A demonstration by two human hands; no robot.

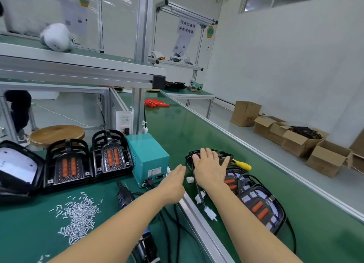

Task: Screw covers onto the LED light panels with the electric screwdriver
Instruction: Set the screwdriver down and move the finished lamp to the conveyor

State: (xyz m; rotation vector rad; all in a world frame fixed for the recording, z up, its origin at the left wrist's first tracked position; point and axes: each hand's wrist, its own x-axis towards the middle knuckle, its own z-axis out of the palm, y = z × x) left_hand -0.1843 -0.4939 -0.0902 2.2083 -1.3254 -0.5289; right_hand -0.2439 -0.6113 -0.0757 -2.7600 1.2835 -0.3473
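Right hand (209,169) spread wide, fingers straight, pressing flat on a black light housing (208,156) out on the green conveyor belt (197,128), at about one o'clock from the wearer; left hand (174,181) is open too, fingers together, reaching along at twelve and holding nothing. More LED light panels (260,207) with orange lenses lie at three o'clock, their cables and white connectors (210,212) trailing under the right forearm. Risk here, I'd say: drag that housing back and the wires snag, pulling a neighbouring panel off line. Two covered panels (88,162) stand at ten o'clock beside the teal power supply (147,160), and the loose screws (78,215) piled at eight could scatter under a careless elbow. The electric screwdriver (145,247) lies low at six, untouched. Cardboard boxes (303,142) on the floor at two o'clock: one holds dark cable bundles, the rest I cannot tell.
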